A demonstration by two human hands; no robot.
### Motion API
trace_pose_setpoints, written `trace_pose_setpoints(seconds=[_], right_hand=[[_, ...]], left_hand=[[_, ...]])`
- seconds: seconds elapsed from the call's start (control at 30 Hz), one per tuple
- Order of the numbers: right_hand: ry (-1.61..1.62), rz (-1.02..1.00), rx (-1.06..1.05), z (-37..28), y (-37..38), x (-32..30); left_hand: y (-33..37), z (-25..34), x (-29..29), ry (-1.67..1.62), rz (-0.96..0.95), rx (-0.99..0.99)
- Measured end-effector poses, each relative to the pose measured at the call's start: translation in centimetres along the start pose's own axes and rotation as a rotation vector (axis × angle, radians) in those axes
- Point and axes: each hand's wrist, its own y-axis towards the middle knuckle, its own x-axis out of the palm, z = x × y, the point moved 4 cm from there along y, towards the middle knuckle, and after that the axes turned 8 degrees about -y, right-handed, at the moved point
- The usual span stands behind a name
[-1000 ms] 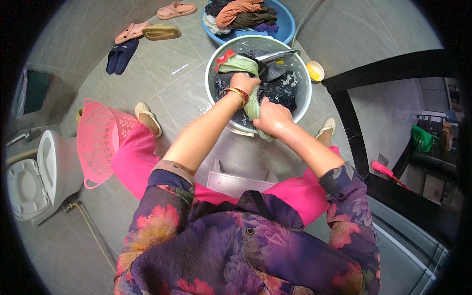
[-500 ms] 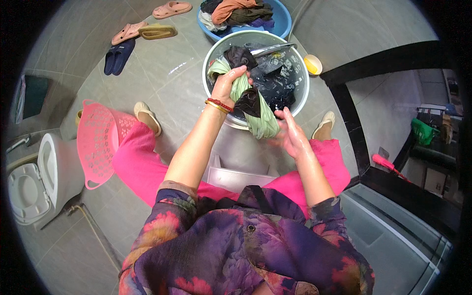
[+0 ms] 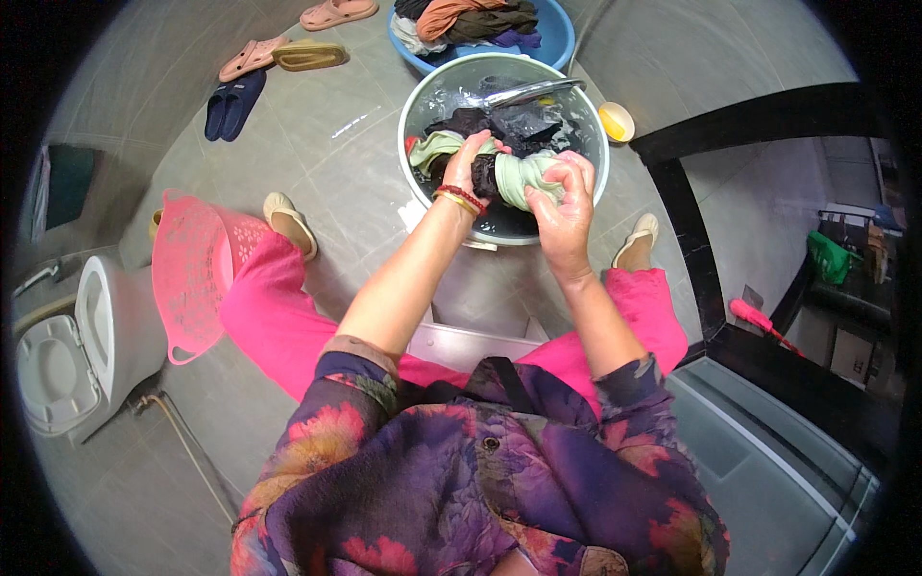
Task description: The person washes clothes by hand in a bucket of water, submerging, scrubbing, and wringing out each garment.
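Observation:
A wet garment, pale green with black parts (image 3: 523,180), is stretched between my hands over a light grey-green basin (image 3: 411,111). My left hand (image 3: 467,168) wraps round its black part, and my right hand (image 3: 565,200) is closed on the green end. More of the green cloth hangs past my left hand toward the basin's left side. Dark wet laundry (image 3: 523,127) lies in water in the basin. A shiny silvery bar (image 3: 533,93) slants across the basin's far right side; I cannot make out what it belongs to.
Behind stands a blue tub (image 3: 557,34) heaped with clothes. A small bowl (image 3: 616,122) with something yellow sits to the right. A pink basket (image 3: 192,278), toilet (image 3: 106,317), and several slippers (image 3: 233,106) are at left. A black-framed doorway (image 3: 687,221) stands at right.
My right hand was spread beside the cloth and is now closed on its green end. My left hand has moved slightly right and lower, and the garment now lies more level.

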Motion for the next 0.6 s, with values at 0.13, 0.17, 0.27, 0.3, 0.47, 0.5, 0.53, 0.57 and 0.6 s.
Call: trace_pose_setpoints(seconds=[0.13, 0.17, 0.27, 0.3, 0.47, 0.5, 0.53, 0.57, 0.6], right_hand=[[-0.175, -0.209, -0.239, 0.9, 0.4, -0.9], [-0.184, -0.205, -0.232, 1.5, 0.4, -1.8], [-0.383, -0.321, -0.48, 1.3, -0.5, -2.5], [-0.384, -0.324, -0.477, 1.0, -1.3, -2.3], [0.725, -0.056, 0.836, 4.5, -4.5, -1.8], [0.84, 0.005, 1.061, 5.2, -4.9, -1.9], [0.864, -0.012, 1.136, 6.2, -5.3, -1.4], [0.888, -0.025, 1.207, 7.4, -5.8, -0.8], [0.826, -0.134, 1.245, 8.2, -6.5, -0.5]], left_hand=[[-0.4, -0.1, 0.7, -0.076, -0.117, -0.212], [-1.7, -0.9, 2.2, -0.116, -0.159, -0.224], [-3.7, -1.2, 3.6, -0.066, -0.202, -0.25], [-3.9, -1.3, 3.4, -0.031, -0.182, -0.271], [-2.9, 0.5, 0.7, 0.15, -0.012, 0.035], [-3.2, 0.7, 0.6, 0.16, -0.065, 0.037], [-3.7, 0.6, 0.8, 0.184, -0.116, 0.024], [-4.0, 0.3, 1.5, 0.208, -0.171, 0.008], [-4.4, -0.2, 2.0, 0.273, -0.181, 0.025]])
